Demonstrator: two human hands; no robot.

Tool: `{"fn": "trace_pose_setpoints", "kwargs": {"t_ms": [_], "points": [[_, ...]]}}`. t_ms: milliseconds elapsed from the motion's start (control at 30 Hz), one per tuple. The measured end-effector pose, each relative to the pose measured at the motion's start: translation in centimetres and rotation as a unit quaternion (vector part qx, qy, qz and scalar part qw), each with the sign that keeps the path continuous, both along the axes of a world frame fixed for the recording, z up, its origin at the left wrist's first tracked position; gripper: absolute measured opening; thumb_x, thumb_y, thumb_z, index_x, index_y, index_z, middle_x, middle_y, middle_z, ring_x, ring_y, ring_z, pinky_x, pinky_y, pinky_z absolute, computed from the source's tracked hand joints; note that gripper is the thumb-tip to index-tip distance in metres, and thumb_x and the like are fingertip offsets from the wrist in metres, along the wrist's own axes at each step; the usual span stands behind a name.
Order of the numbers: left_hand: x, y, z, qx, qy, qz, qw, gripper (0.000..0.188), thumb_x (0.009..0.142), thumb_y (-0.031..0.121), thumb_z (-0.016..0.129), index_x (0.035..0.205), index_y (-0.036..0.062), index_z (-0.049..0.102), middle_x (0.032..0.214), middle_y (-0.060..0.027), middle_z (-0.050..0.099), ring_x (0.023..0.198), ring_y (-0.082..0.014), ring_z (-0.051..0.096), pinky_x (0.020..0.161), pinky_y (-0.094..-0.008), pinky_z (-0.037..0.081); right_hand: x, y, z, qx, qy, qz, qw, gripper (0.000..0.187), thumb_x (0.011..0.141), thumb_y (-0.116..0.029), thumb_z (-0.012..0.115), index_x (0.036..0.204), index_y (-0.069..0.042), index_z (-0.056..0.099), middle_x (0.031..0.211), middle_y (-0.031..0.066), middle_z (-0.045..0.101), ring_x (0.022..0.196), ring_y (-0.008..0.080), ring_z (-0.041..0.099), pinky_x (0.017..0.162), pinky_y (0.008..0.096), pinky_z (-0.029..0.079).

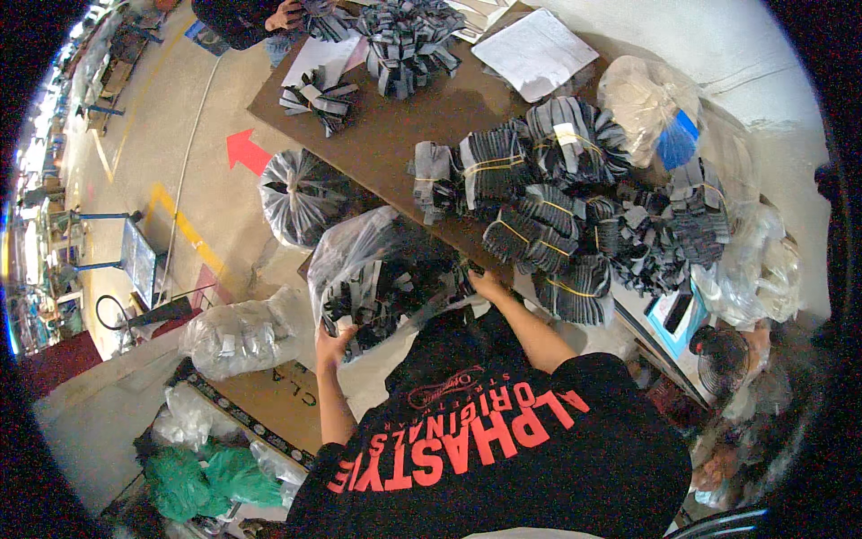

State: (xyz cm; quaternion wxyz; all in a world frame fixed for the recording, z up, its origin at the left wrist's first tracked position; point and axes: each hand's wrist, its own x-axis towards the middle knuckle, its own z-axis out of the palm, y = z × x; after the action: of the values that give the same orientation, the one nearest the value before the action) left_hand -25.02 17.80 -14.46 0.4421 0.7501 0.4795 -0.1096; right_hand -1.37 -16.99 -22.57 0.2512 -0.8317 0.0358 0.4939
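Note:
A large clear plastic bag (pixel 337 242), partly filled with loose grey and black fabric strips (pixel 388 289), stands against the near left edge of the brown table. On its left side my left hand (pixel 335 344) is closed on the plastic, thumb up. My right hand (pixel 488 282) grips the bag's right side beside the table edge, its fingertips partly hidden by dark material. Tied bundles of grey-black strips (pixel 525 235) lie on the table just beyond my right hand. Another knotted clear bag (pixel 293 193) of dark pieces stands behind the open one.
Strip piles (pixel 395 54) and white sheets (pixel 536 56) lie on the brown table (pixel 377 135). A co-worker's hand (pixel 285 15) is at its far left end. Full clear bags (pixel 648 94) stand right. Left are a stuffed bag (pixel 242 337), a cardboard box (pixel 269 400) and green plastic (pixel 211 481).

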Motion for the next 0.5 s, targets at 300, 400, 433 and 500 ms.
{"fn": "trace_pose_setpoints", "kwargs": {"t_ms": [300, 400, 433, 500], "points": [[-2.9, -0.6, 1.8, 0.013, -0.003, 0.018, 1.000, 0.096, 0.067, 0.038, 0.090, 0.146, 0.0013, 0.049, 0.134, -0.0168, 0.064, 0.119, -0.0298, 0.062, 0.103, -0.0401, 0.048, -3.3, -5.3, -17.7, -0.017, 0.131, -0.244, 0.961, 0.047, 0.099, -0.039, 0.062, 0.124, 0.001, 0.066, 0.101, 0.0219, 0.070, 0.085, 0.0364, 0.066, 0.070, 0.0494, 0.051], [-3.3, 0.8, 2.4, 0.006, -0.032, 0.051, 0.998, 0.095, 0.067, 0.035, 0.089, 0.146, 0.0015, 0.050, 0.132, -0.0152, 0.064, 0.117, -0.0277, 0.063, 0.102, -0.0388, 0.048, -3.7, -3.3, -13.7, 0.027, 0.082, -0.139, 0.986, 0.036, 0.093, -0.026, 0.065, 0.119, -0.001, 0.068, 0.094, 0.0172, 0.070, 0.078, 0.0314, 0.066, 0.068, 0.0458, 0.052], [-3.5, 1.5, 2.8, 0.006, -0.038, 0.058, 0.998, 0.094, 0.066, 0.034, 0.089, 0.146, 0.0016, 0.050, 0.131, -0.0148, 0.065, 0.116, -0.0272, 0.063, 0.101, -0.0383, 0.049, -3.5, -1.9, -9.0, 0.034, 0.053, -0.098, 0.993, 0.034, 0.090, -0.020, 0.065, 0.118, -0.001, 0.067, 0.093, 0.0154, 0.069, 0.078, 0.0293, 0.064, 0.070, 0.0441, 0.053], [-3.4, 0.2, 3.1, -0.007, -0.032, 0.066, 0.997, 0.091, 0.066, 0.034, 0.089, 0.144, 0.0023, 0.052, 0.130, -0.0143, 0.065, 0.115, -0.0270, 0.064, 0.101, -0.0380, 0.049, -4.6, -3.7, -9.3, 0.063, 0.044, -0.089, 0.993, 0.042, 0.085, -0.020, 0.066, 0.122, -0.001, 0.065, 0.099, 0.0133, 0.069, 0.084, 0.0275, 0.064, 0.077, 0.0426, 0.053]]}}
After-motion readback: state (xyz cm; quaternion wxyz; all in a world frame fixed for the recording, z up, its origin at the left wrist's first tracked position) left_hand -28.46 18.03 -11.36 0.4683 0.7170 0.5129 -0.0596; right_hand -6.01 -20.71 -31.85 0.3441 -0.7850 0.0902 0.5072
